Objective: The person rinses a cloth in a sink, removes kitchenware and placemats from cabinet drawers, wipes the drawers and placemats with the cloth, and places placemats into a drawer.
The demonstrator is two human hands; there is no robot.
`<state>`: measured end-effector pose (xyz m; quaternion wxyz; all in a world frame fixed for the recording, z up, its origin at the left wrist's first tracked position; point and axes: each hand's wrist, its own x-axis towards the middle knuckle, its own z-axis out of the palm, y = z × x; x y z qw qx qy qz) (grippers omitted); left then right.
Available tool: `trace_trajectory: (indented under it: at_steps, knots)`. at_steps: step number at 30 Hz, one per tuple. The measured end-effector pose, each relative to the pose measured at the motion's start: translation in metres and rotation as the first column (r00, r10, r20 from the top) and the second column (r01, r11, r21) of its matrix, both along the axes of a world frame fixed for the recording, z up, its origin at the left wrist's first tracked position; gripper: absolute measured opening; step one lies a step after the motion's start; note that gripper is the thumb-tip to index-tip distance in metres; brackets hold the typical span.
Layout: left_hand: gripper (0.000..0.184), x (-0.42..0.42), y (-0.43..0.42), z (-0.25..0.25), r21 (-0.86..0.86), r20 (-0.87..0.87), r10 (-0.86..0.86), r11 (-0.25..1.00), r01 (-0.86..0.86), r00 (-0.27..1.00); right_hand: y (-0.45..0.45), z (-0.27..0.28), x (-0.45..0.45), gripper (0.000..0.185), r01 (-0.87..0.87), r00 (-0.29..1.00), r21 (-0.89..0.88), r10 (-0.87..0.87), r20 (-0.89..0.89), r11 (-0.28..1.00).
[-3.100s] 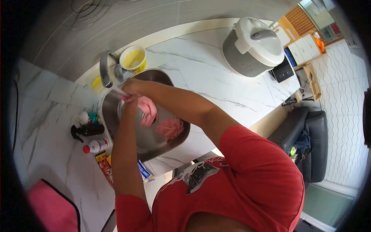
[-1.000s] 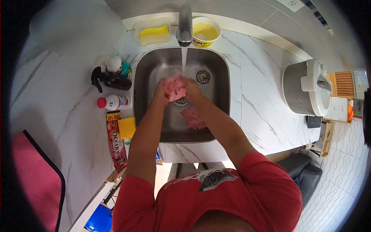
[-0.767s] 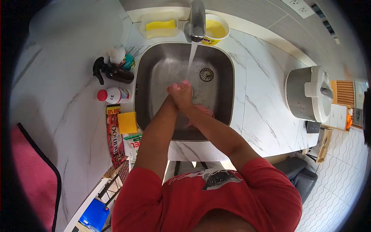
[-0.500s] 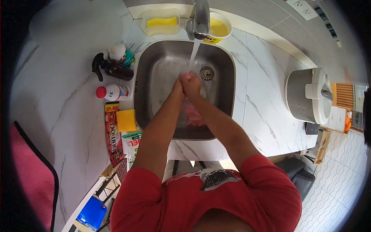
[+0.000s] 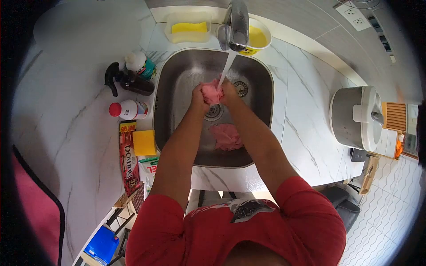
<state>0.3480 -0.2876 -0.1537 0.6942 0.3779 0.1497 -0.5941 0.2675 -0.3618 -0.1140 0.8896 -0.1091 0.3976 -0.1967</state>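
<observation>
A pink cloth (image 5: 212,91) is held bunched between two hands just above the middle of the frame, over the sink (image 5: 177,75). It is gripped on its left side by the left hand (image 5: 200,97) and on its right side by the right hand (image 5: 229,92). The fingers of both hands are closed around the bunched fabric, though the exact bend of each one is hidden by cloth and cannot be told. Water (image 5: 227,68) is being run onto the cloth from the tap (image 5: 238,27) at the top of the frame. A second cloth (image 5: 227,136), also pink, is left crumpled on the sink floor, below the hands in the frame and beside the right forearm.

Behind the sink, a yellow tub (image 5: 259,37) is partly covered by the tap, and a yellow sponge is held in a clear container (image 5: 188,38). Along the left of the sink, a dark spray bottle (image 5: 135,83), a white bottle (image 5: 129,109) with a red cap, a yellow block (image 5: 144,142) and a red packet (image 5: 129,159) are set on the worktop (image 5: 306,115). A rice cooker (image 5: 350,117) is placed at the right of the frame.
</observation>
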Motion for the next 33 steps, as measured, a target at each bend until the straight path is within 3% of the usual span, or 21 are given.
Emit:
trace_trajectory:
  at_steps: [1,3,4,6,7,9,10,12,14,16,19,21,23,25,27,28,29,30,31,32,33]
  knots:
    - [0.046,0.002,-0.002,-0.021,0.0,-0.051,0.093,0.996,-0.093,0.994,0.007,-0.013,0.0,0.018,0.0,1.0,-0.006,0.0,-0.004,1.0]
    - [0.043,0.0,-0.004,-0.053,0.07,-0.018,0.056,0.996,-0.054,0.998,0.019,-0.05,0.003,0.012,0.164,0.983,-0.252,-0.181,-0.045,0.954]
    - [0.041,-0.002,-0.006,-0.059,0.145,0.016,0.014,0.989,-0.016,1.0,0.031,-0.045,0.006,0.012,0.162,0.983,-0.259,-0.18,-0.046,0.952]
    - [0.041,-0.009,-0.009,-0.067,0.176,0.05,-0.112,0.979,0.102,0.992,0.053,-0.031,0.01,0.011,0.002,0.947,-0.565,-0.183,-0.265,0.825]
    - [0.04,-0.012,-0.011,-0.062,0.189,0.056,-0.173,0.969,0.16,0.983,0.053,-0.022,0.011,0.011,0.001,0.947,-0.567,-0.183,-0.265,0.824]
    - [0.04,-0.019,-0.016,-0.044,0.246,0.048,-0.273,0.935,0.254,0.961,0.054,-0.009,0.013,0.011,-0.252,0.828,-0.695,-0.221,-0.515,0.673]
    - [0.039,-0.023,-0.017,-0.029,0.296,0.032,-0.317,0.909,0.294,0.948,0.047,-0.011,0.011,0.011,-0.251,0.829,-0.692,-0.219,-0.515,0.676]
    - [0.039,-0.026,-0.022,-0.002,0.408,-0.007,-0.388,0.84,0.357,0.921,0.017,-0.019,0.006,0.016,-0.611,0.541,-0.619,-0.31,-0.781,0.493]
    - [0.038,-0.029,-0.018,0.01,0.458,-0.025,-0.422,0.801,0.385,0.906,-0.004,-0.045,-0.004,0.022,-0.612,0.511,-0.617,-0.348,-0.786,0.494]
    - [0.04,-0.029,-0.015,0.013,0.2,0.229,-0.315,0.941,0.272,0.921,-0.002,-0.045,-0.002,0.03,-0.614,0.48,-0.618,-0.39,-0.786,0.49]
    - [0.038,-0.02,-0.022,0.005,0.301,0.2,-0.144,0.95,0.079,0.969,0.031,-0.043,0.004,0.04,-0.499,0.583,-0.695,-0.393,-0.711,0.518]
    - [0.037,-0.01,-0.018,-0.041,0.209,0.254,-0.192,0.968,0.14,0.948,0.044,-0.037,0.005,0.038,-0.597,0.584,-0.69,-0.367,-0.724,0.409]
    - [0.036,-0.006,-0.017,-0.052,0.124,0.326,-0.229,0.972,0.199,0.917,0.043,-0.026,0.004,0.04,-0.552,0.654,-0.695,-0.278,-0.704,0.461]
    - [0.037,-0.018,-0.019,-0.02,0.178,0.173,-0.114,0.98,0.083,0.978,0.032,-0.047,0.0,0.042,-0.507,0.717,-0.689,-0.191,-0.67,0.518]
    - [0.038,-0.034,-0.023,0.012,0.246,0.018,0.011,0.969,-0.015,1.0,-0.004,-0.116,-0.006,0.04,-0.275,0.809,-0.818,-0.339,-0.481,0.506]
    - [0.038,-0.041,-0.026,0.016,0.285,-0.06,0.075,0.957,-0.055,0.995,-0.017,-0.115,-0.012,0.04,-0.273,0.803,-0.817,-0.347,-0.484,0.508]
    - [0.038,-0.039,-0.025,0.005,0.283,-0.062,0.075,0.958,-0.055,0.995,-0.03,-0.115,-0.016,0.034,-0.03,0.811,-0.668,-0.373,-0.451,0.743]
    - [0.033,-0.033,-0.023,-0.021,0.135,-0.133,0.089,0.988,-0.071,0.987,-0.038,-0.112,-0.018,0.028,0.218,0.808,-0.429,-0.409,-0.425,0.876]
    - [0.028,-0.029,-0.022,-0.044,-0.012,-0.205,0.091,0.995,-0.095,0.975,-0.031,-0.086,-0.018,0.028,0.218,0.806,-0.431,-0.41,-0.426,0.876]
    - [0.028,-0.028,-0.023,-0.057,-0.013,-0.207,0.09,0.995,-0.095,0.974,-0.015,-0.037,-0.017,0.025,0.293,0.93,-0.215,-0.33,-0.163,0.932]
    - [0.034,-0.028,-0.024,-0.069,-0.029,-0.114,0.024,0.999,-0.027,0.993,0.001,-0.008,-0.015,0.022,0.285,0.949,0.02,-0.285,0.133,0.958]
